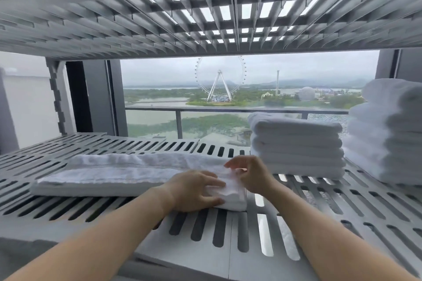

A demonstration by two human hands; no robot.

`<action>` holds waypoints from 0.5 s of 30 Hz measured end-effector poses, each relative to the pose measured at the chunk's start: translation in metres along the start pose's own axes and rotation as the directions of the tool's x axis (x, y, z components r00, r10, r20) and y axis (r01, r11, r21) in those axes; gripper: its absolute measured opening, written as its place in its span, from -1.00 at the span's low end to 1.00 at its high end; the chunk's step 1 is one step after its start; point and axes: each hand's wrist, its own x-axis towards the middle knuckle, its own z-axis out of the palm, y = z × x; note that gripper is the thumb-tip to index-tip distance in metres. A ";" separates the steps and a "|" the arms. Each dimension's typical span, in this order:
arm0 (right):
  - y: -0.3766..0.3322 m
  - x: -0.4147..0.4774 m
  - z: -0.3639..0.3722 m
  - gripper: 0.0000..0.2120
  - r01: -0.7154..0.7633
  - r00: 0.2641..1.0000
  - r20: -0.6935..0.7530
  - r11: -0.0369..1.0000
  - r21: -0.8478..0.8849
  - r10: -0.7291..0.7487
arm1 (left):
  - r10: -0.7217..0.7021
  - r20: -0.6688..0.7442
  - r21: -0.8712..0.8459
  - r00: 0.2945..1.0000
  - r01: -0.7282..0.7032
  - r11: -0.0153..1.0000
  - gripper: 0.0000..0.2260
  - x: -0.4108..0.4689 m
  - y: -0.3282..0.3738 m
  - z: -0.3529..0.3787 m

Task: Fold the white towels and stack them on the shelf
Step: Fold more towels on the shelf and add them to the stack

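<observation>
So the long white terry towel (pixel 127 175) is lying folded into a narrow strip on the grey slatted plastic shelf (pixel 319 207), running from about 9 o'clock in to the centre. The left hand (pixel 194 190) is flat on the strip's right end, fingers spread and pressing down. The right hand (pixel 249 173) sits at 1 o'clock of it and pinches that same end's far edge with curled fingers. A stack of folded white towels (pixel 296 143) is at 2 o'clock, with a taller white towel pile (pixel 388 130) just beside it at 3 (touching or not, can't tell). There's a ferris wheel (pixel 219 80) outside at 12.
</observation>
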 end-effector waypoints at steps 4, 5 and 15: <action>0.015 -0.011 -0.008 -0.67 0.057 0.998 -0.029 0.993 -0.107 -0.061 | 0.044 -0.016 -0.072 0.999 -0.045 0.996 -0.57 0.022 0.019 0.000; 0.017 -0.011 -0.011 -0.67 0.065 0.997 -0.038 0.990 -0.129 -0.070 | 0.041 -0.025 -0.108 0.999 -0.043 0.993 -0.60 0.026 0.019 -0.001; 0.020 -0.005 -0.012 -0.79 0.182 0.983 0.014 0.945 -0.272 -0.185 | -0.016 -0.310 -0.334 0.951 -0.093 0.938 -0.61 0.020 0.011 0.027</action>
